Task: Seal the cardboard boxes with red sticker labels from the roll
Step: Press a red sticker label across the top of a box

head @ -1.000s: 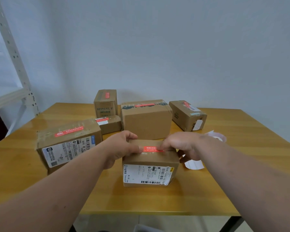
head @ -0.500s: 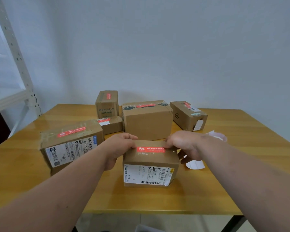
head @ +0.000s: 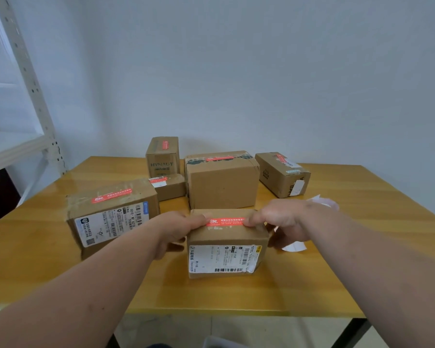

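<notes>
A small cardboard box (head: 226, 237) with a white shipping label on its front stands near the table's front edge. A red sticker label (head: 225, 221) lies flat across its top seam. My left hand (head: 176, 229) grips the box's left side, its thumb pressing the sticker's left end. My right hand (head: 279, 219) grips the right side, with a fingertip on the sticker's right end. The white sticker roll (head: 325, 203) lies just behind my right wrist, mostly hidden. A loose strip of white backing paper (head: 295, 247) lies beside the box.
Other boxes with red stickers on top: a wide one (head: 111, 212) at the left, a tall one (head: 162, 156) and a low one (head: 170, 187) at the back, a large one (head: 221, 182) in the middle, one (head: 283, 174) at the back right. The wooden table (head: 362, 247); a metal shelf (head: 25, 79) at the left.
My two hands have slid apart along the red sticker, so its full length now shows. The box has stayed in place.
</notes>
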### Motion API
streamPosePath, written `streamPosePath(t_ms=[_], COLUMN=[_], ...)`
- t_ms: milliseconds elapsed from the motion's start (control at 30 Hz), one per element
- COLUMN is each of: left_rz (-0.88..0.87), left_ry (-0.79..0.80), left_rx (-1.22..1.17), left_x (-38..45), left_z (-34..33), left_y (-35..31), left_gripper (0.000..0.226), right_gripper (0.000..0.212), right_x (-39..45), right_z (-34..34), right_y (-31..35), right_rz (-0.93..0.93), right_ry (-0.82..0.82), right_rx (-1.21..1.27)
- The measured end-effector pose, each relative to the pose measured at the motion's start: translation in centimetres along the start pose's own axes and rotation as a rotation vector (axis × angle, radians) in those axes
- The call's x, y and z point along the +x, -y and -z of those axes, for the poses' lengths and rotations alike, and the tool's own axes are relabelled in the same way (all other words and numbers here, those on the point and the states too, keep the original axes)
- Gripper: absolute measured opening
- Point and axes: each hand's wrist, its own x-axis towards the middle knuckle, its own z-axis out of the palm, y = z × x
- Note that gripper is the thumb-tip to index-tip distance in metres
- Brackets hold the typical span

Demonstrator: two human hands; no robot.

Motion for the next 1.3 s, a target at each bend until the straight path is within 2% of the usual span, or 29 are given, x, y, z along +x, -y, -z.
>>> streamPosePath(t_ms=[133,267,367,500,700,767,833,867,1167,1300], left_rz=[0.008,-0.068,-0.072,-0.079,-0.168,-0.173,-0.167,-0.165,-0.287,-0.299], left_ry=[-0.019,-0.149,-0.241,-0.2,-0.221,-0.217,-0.2,-0.202,-0.196,-0.14], left_rx=[-0.019,-0.361,-0.553,-0.593,-0.633,-0.571,-0.415,-0.345,-0.047,0.035], left_x=[-1.2,-1.4,-1.5,-1.7,-2.0,-2.0,-1.9,-1.9,-1.3,-0.7], left_z=[0.3,1.2,1.3,0.8,1.4,1.4,1.0,0.7,0.9,1.0], left_y=[-0.7,-1.4,-1.1,-0.5,-1.2,-0.8,0.0,0.3,0.0,-0.3], left_gripper=[0.041,0.043,0.028,0.021,0.029,0.019,0.008,0.009,0.057,0.058], right_gripper=[0.042,0.06,0.06,0.053,0.05,0.04,0.023,0.018,0.036,0.04], right_x=[-1.0,-1.7,-2.0,-2.0,-2.5,-2.4,-2.0,-1.9,-1.6,-1.6], right_z=[0.3,1.4,1.2,0.3,0.4,0.0,-0.6,-0.9,-1.5,-2.0], right_y=[0.3,0.8,0.7,0.5,0.8,0.7,0.4,0.3,1.6,2.7], right_rz=[-0.042,0.069,0.116,0.119,0.212,0.241,0.253,0.257,0.333,0.424], right_ry=[0.06,0.038,-0.03,-0.073,-0.117,-0.126,-0.147,-0.172,-0.305,-0.333], right_rx=[0.016,0.254,0.375,0.332,0.356,0.333,0.187,0.092,-0.397,-0.483])
